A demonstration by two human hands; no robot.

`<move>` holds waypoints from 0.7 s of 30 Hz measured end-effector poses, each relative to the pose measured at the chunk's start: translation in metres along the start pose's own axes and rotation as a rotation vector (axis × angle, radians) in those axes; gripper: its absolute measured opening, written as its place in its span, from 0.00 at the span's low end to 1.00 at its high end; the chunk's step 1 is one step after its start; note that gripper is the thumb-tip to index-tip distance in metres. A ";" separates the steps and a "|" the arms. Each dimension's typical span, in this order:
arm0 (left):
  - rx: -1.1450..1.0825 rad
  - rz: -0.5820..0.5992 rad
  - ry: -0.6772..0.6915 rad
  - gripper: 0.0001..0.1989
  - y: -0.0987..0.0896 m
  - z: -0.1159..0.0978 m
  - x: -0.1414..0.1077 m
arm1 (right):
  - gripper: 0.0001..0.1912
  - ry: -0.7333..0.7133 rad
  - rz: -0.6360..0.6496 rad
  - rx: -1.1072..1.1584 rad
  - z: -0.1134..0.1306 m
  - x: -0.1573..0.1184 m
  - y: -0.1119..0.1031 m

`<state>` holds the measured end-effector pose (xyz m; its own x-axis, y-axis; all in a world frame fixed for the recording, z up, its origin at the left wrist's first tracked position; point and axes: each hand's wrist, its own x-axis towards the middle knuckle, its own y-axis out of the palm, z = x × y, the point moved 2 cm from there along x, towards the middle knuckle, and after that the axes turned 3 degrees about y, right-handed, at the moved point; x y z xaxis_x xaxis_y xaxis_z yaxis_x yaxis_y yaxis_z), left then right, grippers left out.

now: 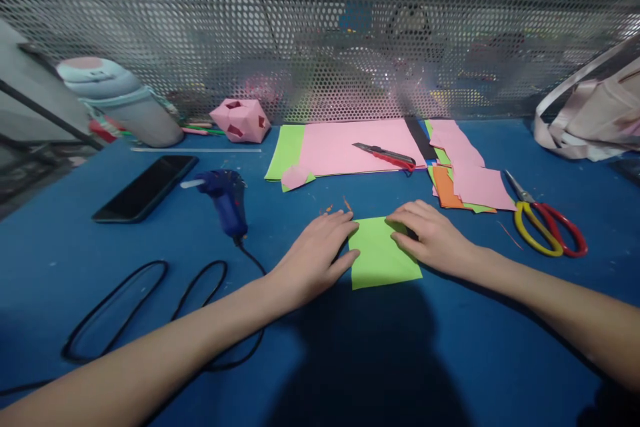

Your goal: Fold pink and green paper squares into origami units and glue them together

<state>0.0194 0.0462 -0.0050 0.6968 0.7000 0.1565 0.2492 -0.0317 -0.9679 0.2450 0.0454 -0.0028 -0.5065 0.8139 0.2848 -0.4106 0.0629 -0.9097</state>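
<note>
A square of lime-green paper (383,257) lies flat on the blue table in front of me. My left hand (320,250) rests at its left edge, fingers stretched out and thumb apart, the fingertips touching the paper. Over the upper right part of the square is my right hand (427,233), its fingers lightly curved and its thumb held apart from them, tips on the paper. Neither hand visibly grips anything. Small orange scraps (346,204) lie just beyond my left fingertips.
Left stand a blue glue gun (227,203) with a looping black cord, a phone (147,188) and a bottle (123,103). Behind are a pink paper polyhedron (241,121), pink sheets (345,147) and a utility knife (387,156). Right lie paper pieces (480,187), scissors (545,220) and a bag (593,110).
</note>
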 end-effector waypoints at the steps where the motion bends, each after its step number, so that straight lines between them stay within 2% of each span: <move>1: 0.000 -0.002 0.008 0.21 0.000 0.000 0.000 | 0.12 -0.002 0.002 0.006 0.000 0.000 0.000; 6: -0.017 -0.042 0.041 0.19 -0.001 -0.002 -0.001 | 0.18 0.029 -0.019 -0.031 -0.001 0.001 0.000; 9: -0.039 -0.056 0.044 0.18 -0.003 -0.004 0.002 | 0.16 0.030 -0.010 -0.007 -0.001 0.003 0.000; 15: -0.101 -0.074 -0.015 0.13 -0.005 -0.003 0.010 | 0.15 0.050 -0.071 0.226 0.000 0.006 0.000; 21: -0.337 -0.202 -0.111 0.10 -0.006 0.001 0.011 | 0.18 0.133 -0.161 0.339 -0.006 0.007 0.002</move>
<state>0.0246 0.0552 0.0027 0.5389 0.7885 0.2965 0.5930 -0.1051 -0.7983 0.2446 0.0546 -0.0044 -0.3220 0.8780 0.3541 -0.7148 0.0198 -0.6991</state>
